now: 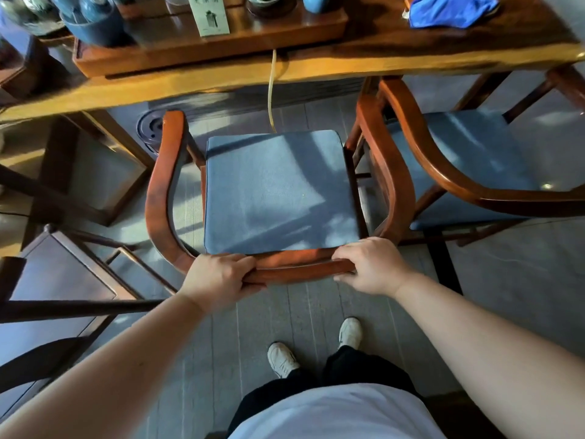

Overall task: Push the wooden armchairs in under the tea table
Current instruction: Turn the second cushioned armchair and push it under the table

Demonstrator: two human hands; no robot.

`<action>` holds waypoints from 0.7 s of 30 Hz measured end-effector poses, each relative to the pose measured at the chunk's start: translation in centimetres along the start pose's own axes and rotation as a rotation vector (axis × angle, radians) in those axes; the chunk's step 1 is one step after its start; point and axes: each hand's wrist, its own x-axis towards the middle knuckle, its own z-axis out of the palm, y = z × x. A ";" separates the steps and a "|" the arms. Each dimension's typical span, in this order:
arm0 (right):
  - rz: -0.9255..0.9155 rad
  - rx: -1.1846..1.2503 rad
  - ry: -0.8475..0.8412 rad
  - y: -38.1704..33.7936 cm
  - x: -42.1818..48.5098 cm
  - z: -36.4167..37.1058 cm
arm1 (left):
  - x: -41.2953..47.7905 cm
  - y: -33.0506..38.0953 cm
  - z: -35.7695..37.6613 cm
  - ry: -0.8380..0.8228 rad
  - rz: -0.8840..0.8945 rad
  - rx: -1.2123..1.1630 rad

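Both my hands, left [221,275] and right [372,266], clench the armchair's [161,198] curved glossy wooden back rail, blue cushion [278,191] short of the table [348,66].

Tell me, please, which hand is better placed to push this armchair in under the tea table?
Neither alone: the left hand and right hand both grip the armchair's back rail, either side of centre. Pushing together should keep it straight beside the neighbouring armchair.
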 end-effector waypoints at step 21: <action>0.081 0.030 -0.143 6.4 4.5 -4.4 | 8.0 0.1 1.0 -0.037 -0.075 0.035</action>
